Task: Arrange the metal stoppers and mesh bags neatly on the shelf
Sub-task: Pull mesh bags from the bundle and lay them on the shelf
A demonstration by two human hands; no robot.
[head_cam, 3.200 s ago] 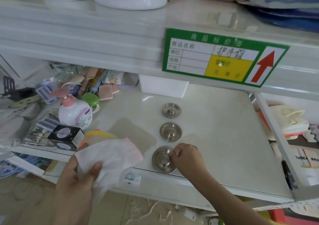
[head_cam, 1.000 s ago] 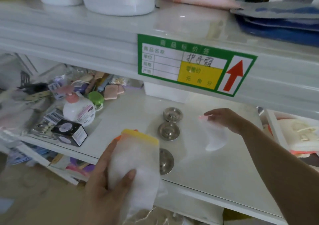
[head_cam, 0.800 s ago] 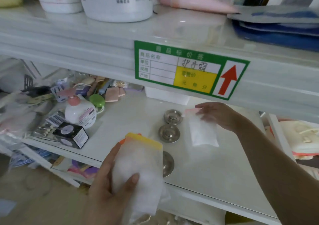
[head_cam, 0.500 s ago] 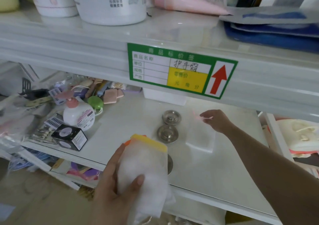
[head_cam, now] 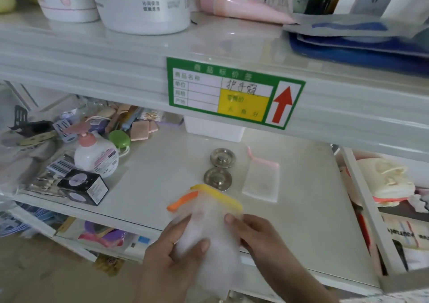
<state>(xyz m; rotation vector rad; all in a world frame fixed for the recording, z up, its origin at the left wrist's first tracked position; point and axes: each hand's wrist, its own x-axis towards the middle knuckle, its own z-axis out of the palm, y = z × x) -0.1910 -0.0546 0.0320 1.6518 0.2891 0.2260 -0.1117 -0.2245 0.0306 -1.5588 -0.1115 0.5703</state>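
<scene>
White mesh bags with yellow and orange top bands (head_cam: 209, 219) sit low centre of frame, pinched between left hand (head_cam: 171, 263) and right hand (head_cam: 260, 237). One pink-banded mesh bag (head_cam: 261, 182) lies flat right of two round metal stoppers (head_cam: 220, 168). Recommend separating one bag and laying it flat below the pink one, edges parallel.

You hold white mesh bags (head_cam: 209, 233) trimmed yellow and orange. The far bag (head_cam: 261, 182) is white with pink trim, beside two silver stoppers (head_cam: 219, 168). The shelf (head_cam: 162, 175) is glossy white; the tag (head_cam: 234, 92) green, yellow, red-arrowed.
</scene>
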